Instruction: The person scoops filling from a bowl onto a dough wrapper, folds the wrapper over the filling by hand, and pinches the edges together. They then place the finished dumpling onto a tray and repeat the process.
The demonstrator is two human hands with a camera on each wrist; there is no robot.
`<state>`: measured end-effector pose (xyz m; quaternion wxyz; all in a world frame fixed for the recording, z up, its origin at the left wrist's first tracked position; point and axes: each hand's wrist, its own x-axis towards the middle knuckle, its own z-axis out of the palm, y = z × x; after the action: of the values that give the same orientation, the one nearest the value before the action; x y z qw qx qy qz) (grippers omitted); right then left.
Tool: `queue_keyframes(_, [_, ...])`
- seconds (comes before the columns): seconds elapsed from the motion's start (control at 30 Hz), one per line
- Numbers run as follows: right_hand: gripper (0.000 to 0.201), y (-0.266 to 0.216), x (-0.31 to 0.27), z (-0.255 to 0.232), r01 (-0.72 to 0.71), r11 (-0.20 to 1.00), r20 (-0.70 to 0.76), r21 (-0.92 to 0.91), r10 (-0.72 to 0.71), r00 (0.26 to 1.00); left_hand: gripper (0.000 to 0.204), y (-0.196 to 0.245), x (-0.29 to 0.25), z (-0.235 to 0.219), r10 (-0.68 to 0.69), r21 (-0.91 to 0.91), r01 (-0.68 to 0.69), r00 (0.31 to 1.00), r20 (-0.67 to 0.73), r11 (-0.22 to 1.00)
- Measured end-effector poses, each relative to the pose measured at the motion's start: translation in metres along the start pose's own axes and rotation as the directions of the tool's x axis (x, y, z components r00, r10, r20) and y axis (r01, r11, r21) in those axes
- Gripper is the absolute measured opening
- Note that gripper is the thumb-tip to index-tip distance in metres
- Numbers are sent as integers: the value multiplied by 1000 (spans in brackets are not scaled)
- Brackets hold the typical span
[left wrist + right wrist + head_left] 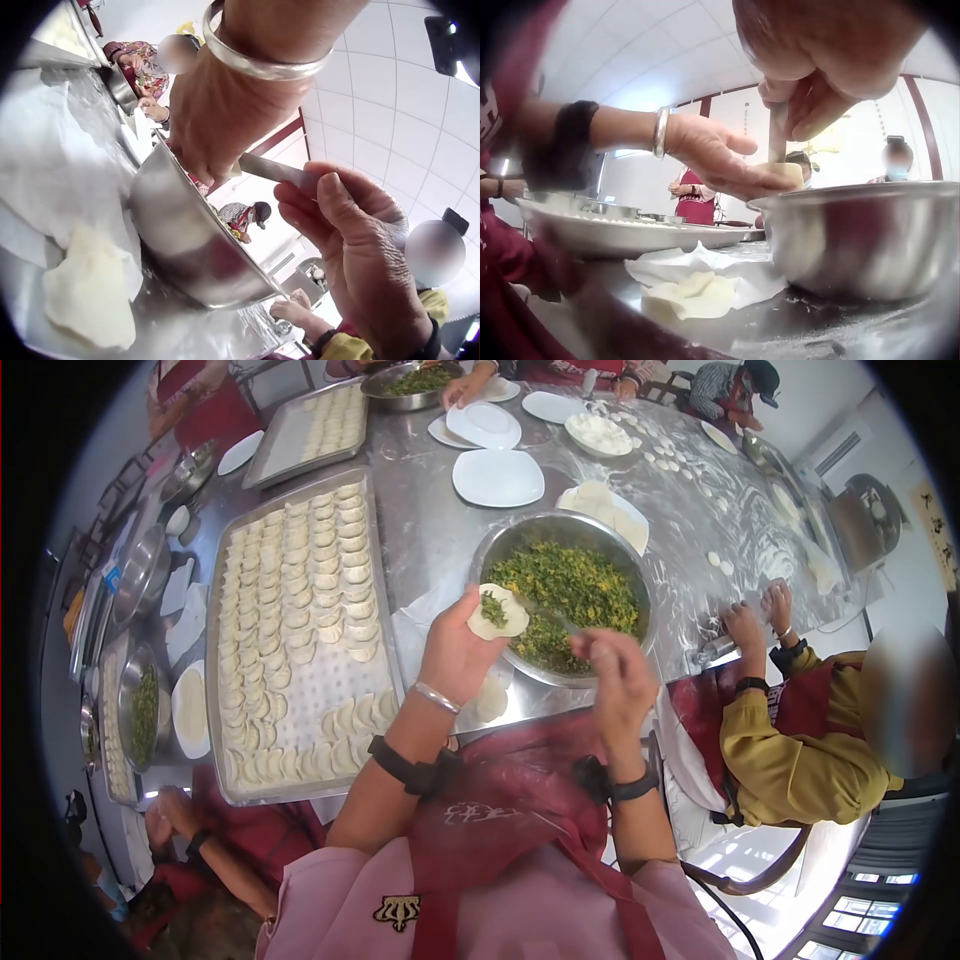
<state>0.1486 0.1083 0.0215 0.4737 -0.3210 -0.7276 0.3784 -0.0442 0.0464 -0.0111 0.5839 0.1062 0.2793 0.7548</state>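
Note:
A round dumpling wrapper (515, 616) with chopped green filling (492, 610) on it lies on the fingers of my left hand (462, 655), over the near left rim of the filling bowl. From the right wrist view, those fingers reach out fairly straight under the wrapper, the thumb apart from it. My right hand (622, 675) pinches a narrow flat spatula (279, 172), its far end close to the wrapper. Under both hands stands the steel bowl (199, 247), holding chopped green and yellow filling (570, 595).
Left of the bowl, a large tray (300, 732) holds rows of folded dumplings. More wrappers (697, 292) lie on paper near the bowl. White plates (498, 478) stand behind it. Other people work around the floury steel table (690, 540), one rolling at the right.

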Motion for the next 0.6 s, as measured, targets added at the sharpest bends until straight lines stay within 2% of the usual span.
queue_keyframes(0.03, [14, 6, 6, -1, -159, 980, -68, 118, 168, 983, 39, -1, -1, -6, 72, 219, -74, 997, 16, 973])
queue_keyframes(0.07, [17, 13, 13, -2, -301, 922, -115, 244, 335, 935, 40, -1, -2, -12, 139, 425, -147, 989, 49, 893])
queue_keyframes(0.13, [18, 36, 26, -8, -366, 922, -135, 124, 381, 915, 39, -1, -6, -16, 200, 613, -215, 975, 95, 760])
queue_keyframes(0.17, [19, 47, 32, -8, -397, 916, -144, 65, 402, 904, 38, 0, -8, -18, 204, 619, -215, 975, 90, 755])
queue_keyframes(0.23, [19, 65, 38, -1, -406, 913, -134, -40, 398, 908, 37, 4, -11, -10, 162, 418, -150, 987, 6, 896])
queue_keyframes(0.27, [18, 72, 39, 1, -409, 908, -128, -92, 396, 909, 37, 7, -14, -1, 96, 179, -84, 994, -59, 980])
queue_keyframes(0.3, [18, 76, 40, 5, -425, 905, -109, -23, 420, 901, 37, 10, -16, 6, 16, -75, -24, 994, -106, 997])
queue_keyframes(0.4, [18, 79, 39, 18, -481, 865, -59, 145, 493, 868, 37, 11, -15, -2, 29, -77, -39, 992, -124, 996])
queue_keyframes(0.5, [19, 76, 40, 20, -544, 797, -40, 261, 572, 819, 36, 12, -15, -14, 63, -26, -65, 996, -64, 998])
queue_keyframes(0.6, [19, 67, 43, 11, -578, 719, -22, 385, 633, 774, 36, 13, -13, -15, 32, -132, -48, 993, -116, 990])
